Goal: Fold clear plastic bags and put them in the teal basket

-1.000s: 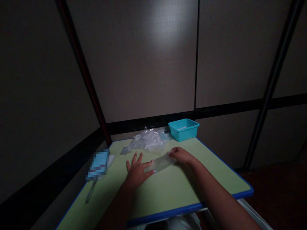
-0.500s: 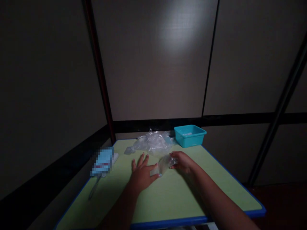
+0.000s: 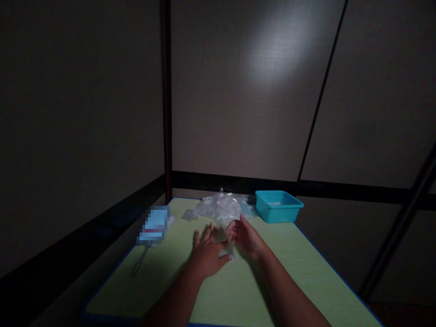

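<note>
Clear bag between left hand and right hand

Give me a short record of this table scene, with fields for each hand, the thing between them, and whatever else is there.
Table: green top, blue edge
Clear plastic piece: between the two hands, partly lifted off the table
Left hand: flat on the table, fingers spread, thumb on the piece
Right hand: at the piece's other end, grip unclear
Far edge: pile of clear bags, teal tub
Left side: blurred blue item, thin tool beside it
</note>
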The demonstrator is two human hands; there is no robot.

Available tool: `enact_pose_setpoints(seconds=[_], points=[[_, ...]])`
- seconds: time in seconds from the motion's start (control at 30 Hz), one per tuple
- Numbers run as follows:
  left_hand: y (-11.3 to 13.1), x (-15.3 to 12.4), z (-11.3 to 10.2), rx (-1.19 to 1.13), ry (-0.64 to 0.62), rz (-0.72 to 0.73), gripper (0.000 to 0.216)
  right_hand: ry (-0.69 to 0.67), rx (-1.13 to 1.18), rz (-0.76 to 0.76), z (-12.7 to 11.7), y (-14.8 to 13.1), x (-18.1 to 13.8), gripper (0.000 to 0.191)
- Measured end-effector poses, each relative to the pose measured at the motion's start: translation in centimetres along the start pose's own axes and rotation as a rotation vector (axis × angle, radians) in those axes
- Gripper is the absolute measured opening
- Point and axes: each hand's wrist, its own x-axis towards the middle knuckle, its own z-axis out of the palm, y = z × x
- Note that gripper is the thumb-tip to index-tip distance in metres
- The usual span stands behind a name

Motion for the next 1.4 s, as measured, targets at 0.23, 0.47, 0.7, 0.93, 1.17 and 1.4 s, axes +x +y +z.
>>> enact_pose_setpoints(seconds=[0.23, 0.47, 0.7, 0.93, 1.17, 1.4], points=[[-0.2, 0.0, 0.2, -0.025, 0.016, 0.004, 0.050, 0.137, -0.420, -0.163, -2.8, 0.7, 0.1, 0.029], [-0.3, 0.0, 0.3, -0.019, -0.006, 0.012, 0.046, -0.035, -0.429, -0.058, -1.4, 1.0, -0.7, 0.026], [-0.5, 0.2, 1.2, 0.006, 0.018, 0.025, 0.051, -0.022, -0.419, -0.098, -0.5, 1.3, -0.6, 0.033], [-0.9, 0.5, 1.5, -0.030, 0.003, 0.075, 0.058, 0.052, -0.514, -0.128, -0.7, 1.6, -0.3, 0.025], [-1.3, 0.8, 1.8, -0.190, 0.038, 0.134, 0.057, 0.153, -0.571, -0.080, -1.4, 2.3, 0.1, 0.023], [-1.5, 0.8, 2.0, -0.197, 0.054, 0.092, 0.060, 0.003, -0.413, 0.054, -2.0, 2.8, 1.1, 0.041]])
